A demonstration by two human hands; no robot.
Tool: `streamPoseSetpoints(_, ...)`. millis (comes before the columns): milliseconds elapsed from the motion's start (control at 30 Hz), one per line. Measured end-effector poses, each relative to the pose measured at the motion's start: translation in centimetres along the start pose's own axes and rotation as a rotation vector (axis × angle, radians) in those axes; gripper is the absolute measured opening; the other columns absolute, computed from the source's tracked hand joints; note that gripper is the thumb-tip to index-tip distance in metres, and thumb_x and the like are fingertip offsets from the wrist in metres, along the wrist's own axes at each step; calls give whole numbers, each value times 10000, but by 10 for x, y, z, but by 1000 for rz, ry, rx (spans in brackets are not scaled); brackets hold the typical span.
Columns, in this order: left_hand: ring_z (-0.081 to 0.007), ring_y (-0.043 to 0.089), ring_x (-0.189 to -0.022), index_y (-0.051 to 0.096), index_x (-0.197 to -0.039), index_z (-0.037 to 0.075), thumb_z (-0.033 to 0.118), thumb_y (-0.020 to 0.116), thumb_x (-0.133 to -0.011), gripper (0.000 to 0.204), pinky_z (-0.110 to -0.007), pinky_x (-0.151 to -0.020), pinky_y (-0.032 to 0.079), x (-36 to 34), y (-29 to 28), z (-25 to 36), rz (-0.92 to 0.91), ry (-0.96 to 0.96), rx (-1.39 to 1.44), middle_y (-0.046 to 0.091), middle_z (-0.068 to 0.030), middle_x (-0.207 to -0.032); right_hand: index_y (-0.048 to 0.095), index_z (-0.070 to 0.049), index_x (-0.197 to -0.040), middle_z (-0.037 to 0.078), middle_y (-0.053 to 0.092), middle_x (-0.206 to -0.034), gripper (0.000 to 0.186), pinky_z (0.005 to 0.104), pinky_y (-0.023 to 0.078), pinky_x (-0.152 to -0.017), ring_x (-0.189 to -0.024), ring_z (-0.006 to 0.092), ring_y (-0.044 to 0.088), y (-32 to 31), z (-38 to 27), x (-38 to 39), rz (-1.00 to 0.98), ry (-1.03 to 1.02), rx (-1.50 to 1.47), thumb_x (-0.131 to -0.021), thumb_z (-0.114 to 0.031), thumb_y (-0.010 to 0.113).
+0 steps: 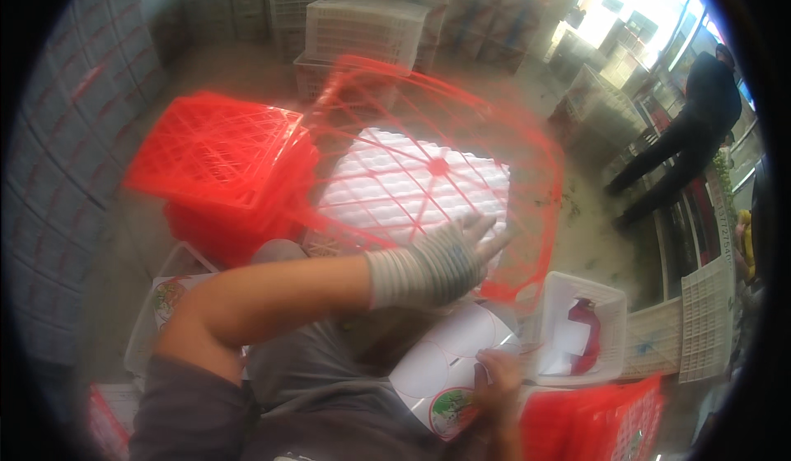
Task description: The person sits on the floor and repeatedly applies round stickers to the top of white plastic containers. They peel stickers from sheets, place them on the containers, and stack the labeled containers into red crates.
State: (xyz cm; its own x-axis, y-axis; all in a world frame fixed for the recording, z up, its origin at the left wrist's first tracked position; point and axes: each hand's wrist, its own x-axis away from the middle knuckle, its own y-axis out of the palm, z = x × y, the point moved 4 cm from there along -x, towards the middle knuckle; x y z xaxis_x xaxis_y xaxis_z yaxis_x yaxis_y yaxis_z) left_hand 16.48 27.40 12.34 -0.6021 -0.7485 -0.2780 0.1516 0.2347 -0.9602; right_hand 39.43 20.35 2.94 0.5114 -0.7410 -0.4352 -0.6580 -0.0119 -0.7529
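Note:
My left hand (437, 265), in a striped grey-white work glove, reaches across in front of me. Its fingers look stretched out, though motion smears them. Just beyond, a red lattice crate (550, 243) is tilted and blurred. Through its openings shows a stack of white, bumpy foam sheets (387, 173); whether the glove touches the crate, I cannot tell. My right hand (498, 379) is lower, near my lap, with its fingers closed on the edge of a white printed sheet (449, 354) bearing round outlines and a green-and-red emblem.
Stacked red crates (222, 144) stand at the left. A white basket (554, 362) holding paper and a dark red object sits at the right, above more red crates (589, 424). Pale crates (362, 28) are piled behind. Another person (696, 115) stands far right.

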Motion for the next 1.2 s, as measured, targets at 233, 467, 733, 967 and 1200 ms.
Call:
streamPoseSetpoints(233,-412,366,-1376,675,-1111,-31,277,600,-845,413,-498,-1128,303,1,80,-7,-162,-68,-20,382,-233,-1480,672,5,-929,152,678,-951,180,411,512,-818,-906,333,643,-5,18,26,6,80,21,-752,35,677)
streamPoseSetpoints(467,-408,348,-1391,671,-1123,-29,268,617,-831,420,-492,-1147,277,2,87,-36,-260,-95,-14,359,-241,-1495,673,20,-928,166,675,-949,167,413,507,-831,-913,339,641,-7,30,33,8,145,8,-762,30,671)
streamPoseSetpoints(733,-403,352,-1387,660,-1153,-21,259,647,-815,439,-489,-1147,276,-7,105,-36,-302,-56,3,362,-223,-1493,676,10,-929,160,678,-943,165,416,510,-819,-900,339,641,-3,24,25,12,128,22,-764,22,666)
streamPoseSetpoints(967,-405,389,-1334,625,-1200,-18,278,622,-835,470,-484,-1105,329,-1,111,-32,-134,-91,-12,399,-220,-1434,670,9,-919,155,676,-938,153,418,510,-812,-892,339,640,-3,24,26,-14,149,65,-766,23,659)
streamPoseSetpoints(1200,-420,410,-1317,595,-1213,-10,351,693,-796,560,-506,-1096,339,5,95,-34,-142,-148,-8,410,-225,-1436,664,9,-936,182,663,-985,163,433,499,-851,-940,360,627,-5,32,30,36,134,53,-773,21,652)
